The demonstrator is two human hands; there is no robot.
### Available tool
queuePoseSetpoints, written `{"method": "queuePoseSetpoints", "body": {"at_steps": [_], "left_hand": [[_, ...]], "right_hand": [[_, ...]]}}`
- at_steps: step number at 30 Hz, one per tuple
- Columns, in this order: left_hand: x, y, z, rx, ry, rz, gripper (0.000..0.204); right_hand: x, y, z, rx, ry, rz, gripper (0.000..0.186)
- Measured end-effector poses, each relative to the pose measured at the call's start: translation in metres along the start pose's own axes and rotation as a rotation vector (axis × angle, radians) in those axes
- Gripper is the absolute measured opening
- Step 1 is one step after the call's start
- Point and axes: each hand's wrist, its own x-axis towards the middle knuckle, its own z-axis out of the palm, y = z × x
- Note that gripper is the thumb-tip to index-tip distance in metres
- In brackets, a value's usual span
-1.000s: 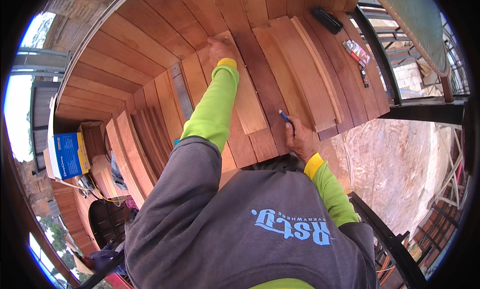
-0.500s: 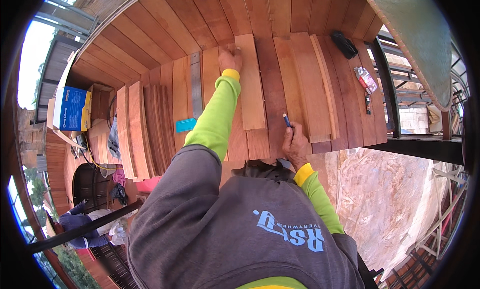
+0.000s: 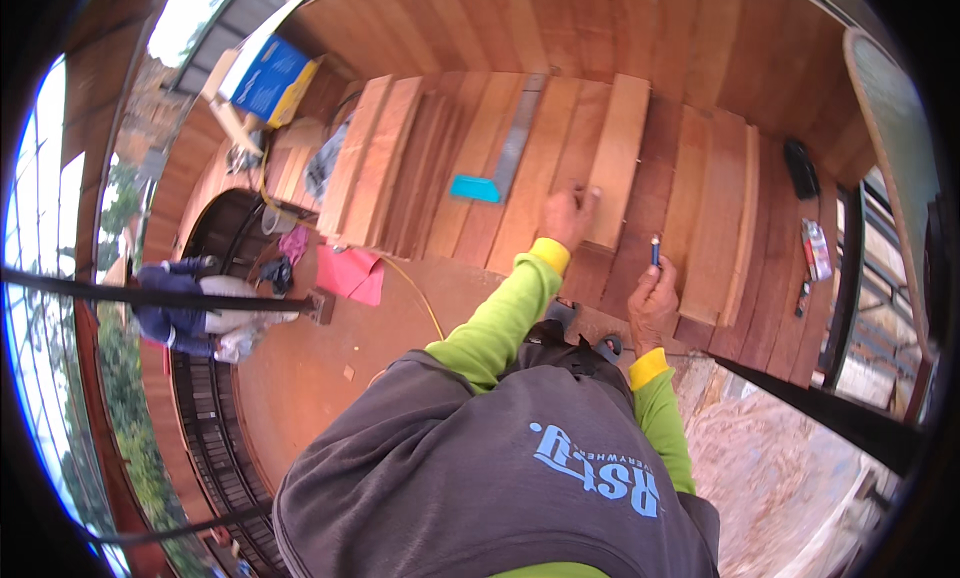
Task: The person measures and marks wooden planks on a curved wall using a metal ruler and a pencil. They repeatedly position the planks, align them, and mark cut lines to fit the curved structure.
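On the wooden slatted bench top, my left hand (image 3: 566, 215) grips the left edge of a loose plank (image 3: 621, 130) near its lower end, fingers curled. My right hand (image 3: 650, 303) holds a blue pencil (image 3: 655, 249) upright, just right of that plank's near end. To the left lies a metal square (image 3: 518, 133) with a teal handle (image 3: 475, 188). More loose boards are stacked at the left (image 3: 370, 158) and lie at the right (image 3: 715, 218).
A co-worker (image 3: 175, 308) bends at the left beyond a black rail (image 3: 250, 300). A blue-yellow box (image 3: 268, 76), pink sheet (image 3: 350, 273) and yellow cord (image 3: 420, 298) are at left. A black case (image 3: 800, 168) and small package (image 3: 815, 248) lie at right.
My left hand has slid from the plank's far end toward its near end. The view has turned, showing more floor and the co-worker. My right hand still holds the pencil.
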Motion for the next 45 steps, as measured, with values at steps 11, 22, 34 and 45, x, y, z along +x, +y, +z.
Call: {"method": "queuePoseSetpoints", "body": {"at_steps": [11,22,34,45], "left_hand": [[-0.016,0.035,0.004,0.286,-0.071,-0.121,0.078],[-0.016,0.046,0.009,0.345,-0.07,-0.112,0.071],[0.008,0.041,0.013,0.324,-0.047,-0.199,0.07],[-0.003,-0.007,-0.051,0.207,0.138,-0.177,0.08]], "right_hand": [[-0.002,0.008,0.002,0.092,-0.1,-0.106,0.028],[-0.002,0.0,-0.008,0.092,-0.12,-0.089,0.032],[0.001,0.009,-0.005,0.097,-0.05,-0.103,0.023],[-0.001,0.002,-0.006,0.155,-0.061,-0.067,0.022]]}}
